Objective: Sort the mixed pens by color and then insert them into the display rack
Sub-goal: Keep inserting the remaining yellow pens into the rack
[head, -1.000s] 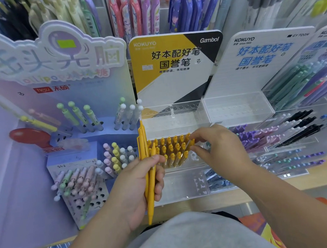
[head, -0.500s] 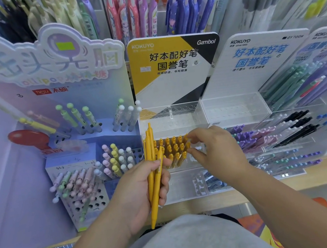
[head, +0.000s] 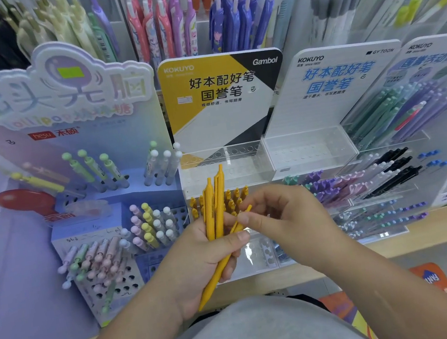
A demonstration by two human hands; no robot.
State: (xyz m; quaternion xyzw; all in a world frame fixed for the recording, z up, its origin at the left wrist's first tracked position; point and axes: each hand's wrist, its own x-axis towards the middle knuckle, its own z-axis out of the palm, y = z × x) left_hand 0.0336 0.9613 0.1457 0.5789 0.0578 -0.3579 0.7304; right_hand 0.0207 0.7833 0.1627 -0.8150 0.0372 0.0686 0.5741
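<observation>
**At the pen shelf, yellow pens in both hands**

At left of frame, a lilac stand bristles with pastel pens. Lower centre, the left hand grips a bundle of yellow pens, fingers curled round them, tips down. Just behind, the clear display rack holds racked yellow pens in rows. The right hand pinches what appears to be a single yellow pen between thumb and forefinger, against the bundle. Farther right, purple pens and black pens lie in neighbouring trays.
</observation>
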